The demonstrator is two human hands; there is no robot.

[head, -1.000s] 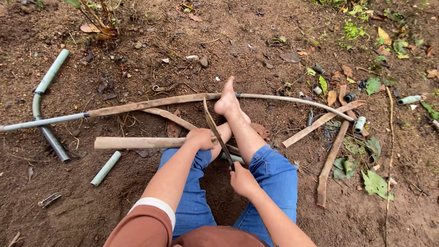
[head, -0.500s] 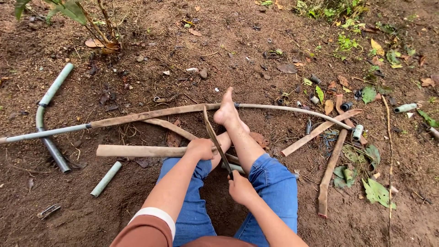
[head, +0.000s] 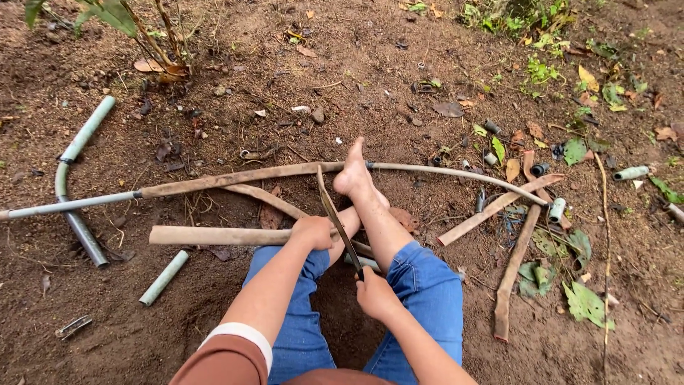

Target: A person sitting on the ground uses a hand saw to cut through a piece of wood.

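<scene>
I sit on bare soil in blue jeans, one bare foot (head: 354,173) pressed against a long muddy hose (head: 235,176) that runs across the ground. My left hand (head: 311,231) grips the end of a short brown pipe piece (head: 214,235) lying flat. My right hand (head: 373,293) holds the handle of a narrow dark blade (head: 335,214) that slants up toward the long hose near my foot.
A bent grey-green pipe (head: 71,153) lies at left, with a short green pipe offcut (head: 164,277) near my left knee. Brown hose strips (head: 514,267), small pipe fittings (head: 557,209) and fallen leaves are scattered at right. A small plant (head: 153,32) stands top left.
The view has shifted slightly. My right hand and the blade have moved a little; the left hand stays on the short pipe and the foot stays on the long hose.
</scene>
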